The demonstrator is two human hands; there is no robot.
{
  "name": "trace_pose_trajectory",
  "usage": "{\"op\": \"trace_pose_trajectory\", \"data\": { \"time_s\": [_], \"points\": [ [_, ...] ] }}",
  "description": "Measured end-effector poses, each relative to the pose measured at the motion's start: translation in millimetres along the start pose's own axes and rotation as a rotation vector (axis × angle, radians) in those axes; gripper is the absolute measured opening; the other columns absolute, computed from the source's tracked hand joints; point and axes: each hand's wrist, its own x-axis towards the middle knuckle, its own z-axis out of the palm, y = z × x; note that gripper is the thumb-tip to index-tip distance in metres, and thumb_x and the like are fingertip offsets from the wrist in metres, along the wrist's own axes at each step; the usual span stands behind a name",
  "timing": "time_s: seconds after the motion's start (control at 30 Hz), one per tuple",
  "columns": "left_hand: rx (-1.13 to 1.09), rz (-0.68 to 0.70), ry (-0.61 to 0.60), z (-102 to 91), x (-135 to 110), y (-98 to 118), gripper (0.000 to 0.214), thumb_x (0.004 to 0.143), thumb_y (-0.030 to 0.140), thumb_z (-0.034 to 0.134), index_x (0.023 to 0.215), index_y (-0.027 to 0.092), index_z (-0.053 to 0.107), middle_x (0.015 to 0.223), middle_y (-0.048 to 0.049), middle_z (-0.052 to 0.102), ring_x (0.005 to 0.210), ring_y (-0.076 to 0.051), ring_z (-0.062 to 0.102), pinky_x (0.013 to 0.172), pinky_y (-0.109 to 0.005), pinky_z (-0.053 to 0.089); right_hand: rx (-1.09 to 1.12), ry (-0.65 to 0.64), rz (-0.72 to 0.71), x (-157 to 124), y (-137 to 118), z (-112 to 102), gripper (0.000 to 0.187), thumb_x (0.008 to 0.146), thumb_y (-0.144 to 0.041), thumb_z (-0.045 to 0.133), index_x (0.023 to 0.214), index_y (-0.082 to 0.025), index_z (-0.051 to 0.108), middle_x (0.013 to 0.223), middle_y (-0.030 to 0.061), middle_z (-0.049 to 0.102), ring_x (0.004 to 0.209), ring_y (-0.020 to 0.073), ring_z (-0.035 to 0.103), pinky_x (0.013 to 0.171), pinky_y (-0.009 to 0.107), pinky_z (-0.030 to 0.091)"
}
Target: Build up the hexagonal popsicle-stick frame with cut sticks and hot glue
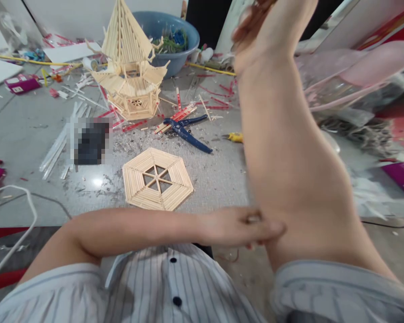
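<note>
My left hand (244,226) reaches across my body and grips the underside of my right forearm (289,170) near the elbow, its fingers curled. Raised at the top is my right hand (257,33), blurred and partly cut off by the frame edge; whether it is open or closed is unclear. A hexagonal wooden stick panel (138,179) with a spoked centre lies flat on the table before me. Behind it stands a pagoda model (134,80) built of thin sticks. Blue-handled pliers (190,134) rest open between the panel and several sticks (177,119) with red tape.
A blue basin (185,40) stands behind the model. Clear glue sticks (59,141) lie at left beside a pixelated dark object (91,141). A yellow-handled tool (235,137) sits by my right forearm. Purple boxes (22,84) and plastic bags (357,76) flank the grey table.
</note>
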Motion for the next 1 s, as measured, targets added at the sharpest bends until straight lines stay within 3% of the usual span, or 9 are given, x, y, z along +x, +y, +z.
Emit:
{"op": "trace_pose_trajectory", "data": {
  "time_s": [0.03, 0.07, 0.17, 0.27, 0.4, 0.6, 0.73, 0.87, 1.0],
  "points": [
    [0.157, 0.031, -0.083, -5.1, -10, -2, 0.051, 0.091, 0.056, 0.037, 0.119, 0.018, 0.057, 0.109, -0.011, 0.068, 0.095, -0.021, 0.066, 0.08, -0.031, 0.052, -0.038, -0.06, -0.022, -3, 6, -9, 0.034, 0.097, -0.037, 0.026, 0.069, -0.022, 0.038, 0.048, -0.012, 0.039, 0.039, 0.0005, 0.043, 0.044, 0.019, 0.023],
    [0.346, 0.067, -0.066, -12.7, -22, -4, 0.044, 0.09, 0.053, 0.044, 0.109, 0.019, 0.063, 0.109, -0.0105, 0.069, 0.1, -0.023, 0.064, 0.087, -0.033, 0.051, -0.077, -0.067, -0.033, -9, 13, -20, 0.034, 0.099, -0.033, 0.03, 0.069, -0.021, 0.04, 0.051, -0.011, 0.044, 0.04, 0.0011, 0.043, 0.041, 0.018, 0.024],
    [0.892, -0.008, 0.293, -44.0, -61, -16, 0.035, 0.088, 0.032, 0.053, 0.117, 0.014, 0.061, 0.123, -0.0165, 0.063, 0.114, -0.029, 0.058, 0.099, -0.045, 0.044, -0.165, -0.246, 0.055, -42, 47, -62, 0.025, 0.092, -0.034, 0.051, 0.071, -0.022, 0.048, 0.059, -0.0062, 0.054, 0.043, 0.0062, 0.047, 0.039, 0.021, 0.033],
    [1.153, -0.125, 0.561, -72.4, -96, -36, 0.038, 0.089, 0.029, 0.051, 0.124, 0.013, 0.056, 0.131, -0.0176, 0.057, 0.12, -0.032, 0.053, 0.101, -0.049, 0.041, -0.237, -0.216, 0.129, -83, 84, -106, 0.032, 0.077, -0.05, 0.067, 0.068, -0.024, 0.05, 0.055, -0.0049, 0.055, 0.042, 0.0086, 0.047, 0.038, 0.023, 0.038],
    [1.174, -0.433, 0.805, -91.7, -120, -61, 0.046, 0.091, 0.042, 0.048, 0.127, 0.015, 0.052, 0.138, -0.017, 0.051, 0.123, -0.033, 0.051, 0.1, -0.048, 0.044, -0.272, -0.184, 0.285, -122, 110, -135, 0.039, 0.073, -0.058, 0.068, 0.069, -0.022, 0.054, 0.061, -0.0032, 0.06, 0.048, 0.0079, 0.052, 0.044, 0.021, 0.044],
    [1.104, -0.593, 0.792, -99.8, -114, -64, 0.063, 0.088, 0.05, 0.046, 0.139, 0.013, 0.039, 0.138, -0.0176, 0.048, 0.118, -0.038, 0.052, 0.095, -0.051, 0.046, -0.277, -0.318, 0.544, -140, 115, -131, 0.036, 0.069, -0.056, 0.073, 0.075, -0.021, 0.064, 0.087, 0.0029, 0.07, 0.074, 0.0116, 0.064, 0.06, 0.023, 0.055],
    [1.1, -0.628, 0.798, -103.8, -102, -58, 0.057, 0.087, 0.043, 0.048, 0.136, 0.013, 0.044, 0.122, -0.0158, 0.057, 0.111, -0.036, 0.053, 0.092, -0.049, 0.047, -0.237, -0.257, 0.502, -134, 115, -140, 0.032, 0.07, -0.054, 0.074, 0.074, -0.022, 0.066, 0.067, 0.0004, 0.067, 0.059, 0.0115, 0.063, 0.054, 0.023, 0.052],
    [1.105, -0.631, 0.832, -109.1, -97, -60, 0.058, 0.083, 0.038, 0.05, 0.135, 0.014, 0.045, 0.117, -0.0158, 0.057, 0.111, -0.034, 0.052, 0.093, -0.048, 0.046, -0.183, -0.147, 0.393, -124, 111, -150, 0.03, 0.068, -0.051, 0.076, 0.07, -0.023, 0.064, 0.068, -0.0014, 0.067, 0.051, 0.0097, 0.059, 0.05, 0.023, 0.051],
    [0.998, -0.63, 0.934, -117.8, -109, -62, 0.07, 0.078, 0.032, 0.053, 0.143, 0.014, 0.034, 0.12, -0.0163, 0.055, 0.114, -0.033, 0.052, 0.099, -0.051, 0.044, -0.178, -0.117, 0.354, -122, 107, -150, 0.028, 0.072, -0.049, 0.074, 0.068, -0.023, 0.062, 0.067, -0.0013, 0.067, 0.05, 0.0096, 0.058, 0.047, 0.023, 0.049]
  ]
}}
